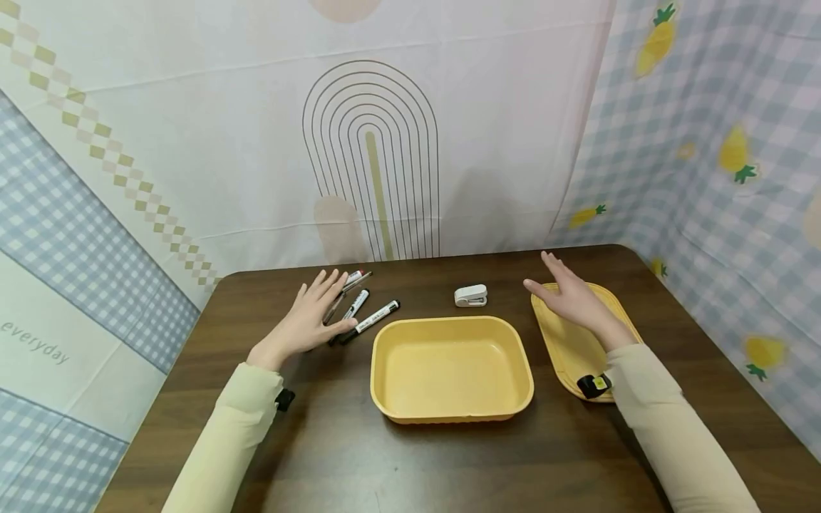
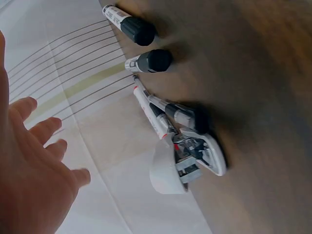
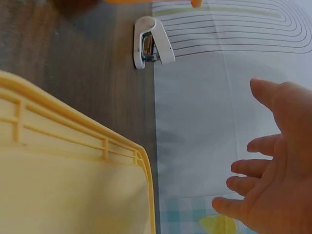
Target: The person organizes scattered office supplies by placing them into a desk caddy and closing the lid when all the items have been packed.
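Observation:
My left hand (image 1: 309, 317) hovers with spread fingers over the left of the table, holding nothing. Beside it lie a black-capped marker (image 1: 378, 316), another marker (image 1: 356, 303) and some pens (image 1: 349, 282). In the left wrist view, a white stapler (image 2: 165, 168) sits by the pens (image 2: 151, 114); the hand hides it from the head view. My right hand (image 1: 577, 299), fingers extended, is raised above a yellow lid (image 1: 564, 342) and grips nothing. A small white stapler (image 1: 471, 295) stands between the hands, toward the back. In the right wrist view, this stapler (image 3: 151, 43) shows beyond the lid (image 3: 73, 190).
A yellow rectangular bin (image 1: 452, 417) stands in the middle of the dark wooden table (image 1: 333, 456), with nothing inside. Patterned cloth (image 1: 500, 142) hangs behind the table and along both sides.

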The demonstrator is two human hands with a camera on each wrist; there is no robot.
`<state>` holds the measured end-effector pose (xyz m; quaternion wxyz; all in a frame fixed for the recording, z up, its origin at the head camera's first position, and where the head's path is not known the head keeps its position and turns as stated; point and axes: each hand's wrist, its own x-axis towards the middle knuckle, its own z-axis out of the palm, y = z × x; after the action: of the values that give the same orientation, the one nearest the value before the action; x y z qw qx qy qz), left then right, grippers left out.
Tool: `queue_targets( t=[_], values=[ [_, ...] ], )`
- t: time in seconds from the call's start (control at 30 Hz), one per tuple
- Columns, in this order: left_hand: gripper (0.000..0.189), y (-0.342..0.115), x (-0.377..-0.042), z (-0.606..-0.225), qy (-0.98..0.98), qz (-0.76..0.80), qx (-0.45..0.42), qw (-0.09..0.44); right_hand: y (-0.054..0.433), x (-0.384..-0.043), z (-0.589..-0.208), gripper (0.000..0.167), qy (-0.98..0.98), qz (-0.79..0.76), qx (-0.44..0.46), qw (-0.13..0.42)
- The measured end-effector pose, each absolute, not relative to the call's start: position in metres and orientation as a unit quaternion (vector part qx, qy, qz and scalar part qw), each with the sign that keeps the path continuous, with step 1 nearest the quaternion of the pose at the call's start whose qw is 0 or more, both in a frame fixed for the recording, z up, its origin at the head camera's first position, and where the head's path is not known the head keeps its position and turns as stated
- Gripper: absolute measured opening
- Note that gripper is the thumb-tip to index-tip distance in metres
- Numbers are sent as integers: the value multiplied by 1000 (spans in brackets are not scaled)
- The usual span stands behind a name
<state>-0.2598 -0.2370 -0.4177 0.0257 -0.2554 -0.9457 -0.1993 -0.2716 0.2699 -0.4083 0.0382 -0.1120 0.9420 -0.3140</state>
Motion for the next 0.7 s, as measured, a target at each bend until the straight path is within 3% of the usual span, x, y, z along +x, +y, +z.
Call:
queue_targets(
  t=[0.7],
  values=[
    [104,-229,-223,-434,-899,-320,-297,-32,271,-229,-434,86,926,-336,-163,45]
  ],
)
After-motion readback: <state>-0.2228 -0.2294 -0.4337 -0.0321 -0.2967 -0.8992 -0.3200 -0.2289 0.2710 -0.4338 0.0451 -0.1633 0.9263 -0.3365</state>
